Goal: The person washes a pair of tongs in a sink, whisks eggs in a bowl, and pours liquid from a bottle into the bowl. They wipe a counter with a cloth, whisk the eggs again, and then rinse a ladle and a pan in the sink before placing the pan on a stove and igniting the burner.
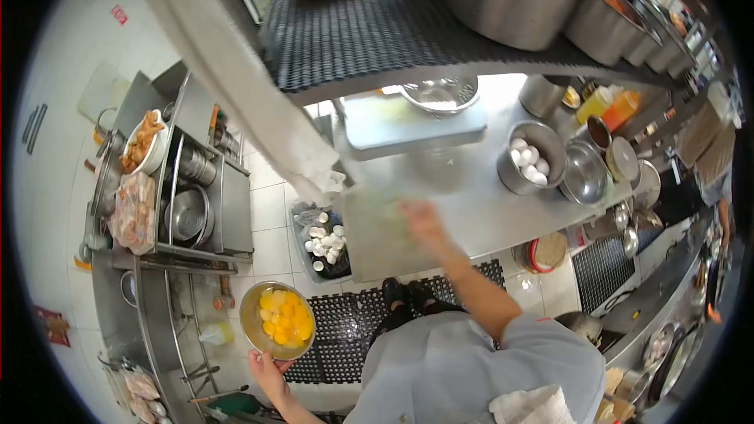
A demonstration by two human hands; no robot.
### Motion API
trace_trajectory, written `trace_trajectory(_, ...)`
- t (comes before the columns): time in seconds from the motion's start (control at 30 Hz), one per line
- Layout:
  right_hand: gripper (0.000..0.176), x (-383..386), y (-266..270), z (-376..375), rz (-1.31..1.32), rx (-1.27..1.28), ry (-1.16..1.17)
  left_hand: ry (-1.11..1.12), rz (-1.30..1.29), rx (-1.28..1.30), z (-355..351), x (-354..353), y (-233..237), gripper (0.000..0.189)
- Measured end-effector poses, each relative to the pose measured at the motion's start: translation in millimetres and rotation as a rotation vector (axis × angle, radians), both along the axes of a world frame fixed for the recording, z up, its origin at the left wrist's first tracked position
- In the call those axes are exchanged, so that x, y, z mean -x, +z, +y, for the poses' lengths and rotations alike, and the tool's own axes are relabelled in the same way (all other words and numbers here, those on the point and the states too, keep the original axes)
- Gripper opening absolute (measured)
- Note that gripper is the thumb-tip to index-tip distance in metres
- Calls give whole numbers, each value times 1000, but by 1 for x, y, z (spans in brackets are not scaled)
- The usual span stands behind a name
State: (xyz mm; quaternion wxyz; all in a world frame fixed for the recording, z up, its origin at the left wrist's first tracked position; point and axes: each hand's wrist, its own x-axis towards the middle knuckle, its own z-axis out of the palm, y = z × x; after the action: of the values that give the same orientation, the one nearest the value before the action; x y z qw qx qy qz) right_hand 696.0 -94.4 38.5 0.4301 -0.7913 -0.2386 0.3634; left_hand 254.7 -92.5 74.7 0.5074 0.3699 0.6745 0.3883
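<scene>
My left hand [269, 373] grips the near rim of a steel bowl [253, 316] full of cracked eggs with several yellow yolks, held to the left over the floor. My right hand [422, 220] is over the steel counter [440, 177] near a pale board [369, 235]; motion smears its fingers, and whether it holds anything cannot be made out. Farther right on the counter stands a steel pot [514, 177] with several white eggs [530, 161] in it.
A bin [298, 224] of eggshells stands on the floor by the counter's left end. Above the counter, a shelf [353, 31] carries steel containers. A hanging cloth [236, 71] crosses the upper left. Metal racks [196, 255] stand left. Another person [707, 165] is far right.
</scene>
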Motion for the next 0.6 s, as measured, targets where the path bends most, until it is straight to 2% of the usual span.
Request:
trace_trajectory(0.07,34,-83,-18,-29,-214,-264,-148,48,6,-6,-6,11,0,11)
trace_trajectory(0.1,31,-122,-20,-32,-433,-201,-270,62,21,-2,-9,18,-2,12)
trace_trajectory(0.13,33,-156,-17,-32,-812,-298,-147,79,7,-7,-11,24,-5,12)
trace_trajectory(0.23,40,-179,-79,-5,-1197,235,-161,106,3,0,-17,32,-6,11)
trace_trajectory(0.3,49,-155,-110,33,-1363,93,-15,111,40,9,-15,24,7,13)
trace_trajectory(0.33,43,-118,-98,45,-1259,-33,52,112,35,10,-15,27,5,13)
trace_trajectory(0.37,38,-87,-107,56,-1102,-22,147,109,29,14,-17,31,2,13)
trace_trajectory(0.4,33,-39,-69,63,-932,99,243,111,15,10,-17,31,-1,13)
trace_trajectory(0.43,35,-1,-81,64,-1060,7,304,108,3,9,-16,29,-2,13)
trace_trajectory(0.47,36,29,-95,63,-1012,-70,399,108,-8,5,-15,27,-2,13)
trace_trajectory(0.53,39,75,-81,50,-615,-297,516,118,-26,5,-15,23,-4,12)
trace_trajectory(0.6,38,81,-70,37,-303,-457,390,123,-26,16,-12,24,-8,13)
